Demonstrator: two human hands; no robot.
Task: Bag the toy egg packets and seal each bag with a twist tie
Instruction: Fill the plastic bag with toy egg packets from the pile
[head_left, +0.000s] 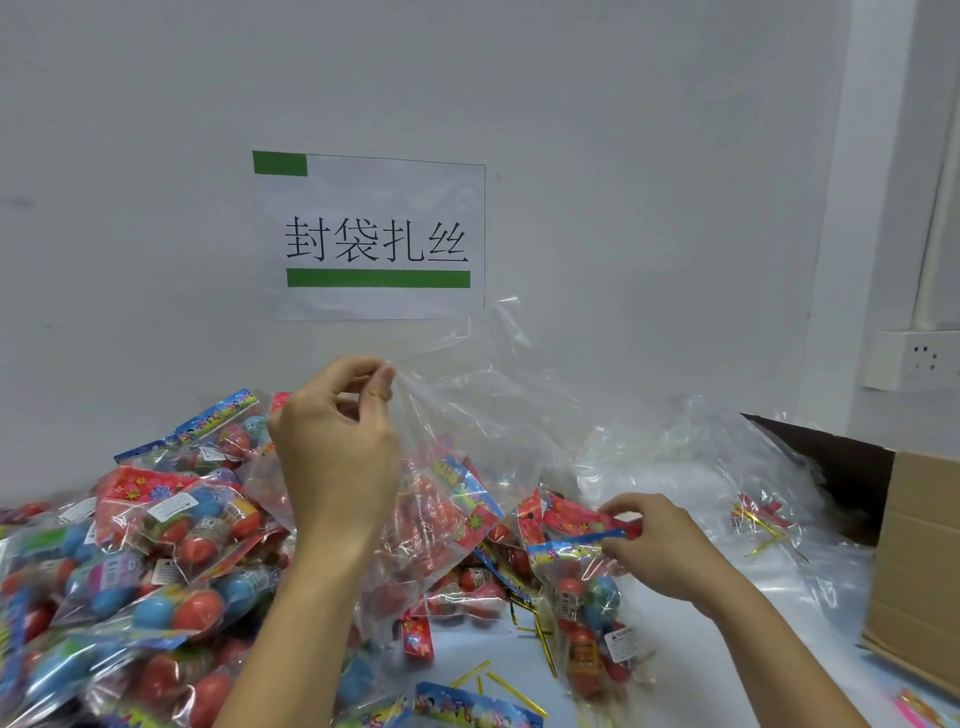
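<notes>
My left hand (337, 447) pinches the top edge of a clear plastic bag (467, 415) and holds it up above the table; red egg packets show inside its lower part. My right hand (660, 545) grips the card headers of two toy egg packets (587, 587) with red and blue eggs, just right of the bag. A big heap of egg packets (145, 561) fills the left side of the table. Gold twist ties (498, 686) lie loose near the front.
A stack of clear bags (691, 467) with more twist ties (763, 525) lies at the right back. A cardboard box (914, 561) stands at the right edge. A paper sign (374, 239) hangs on the wall, a socket (914, 361) further right.
</notes>
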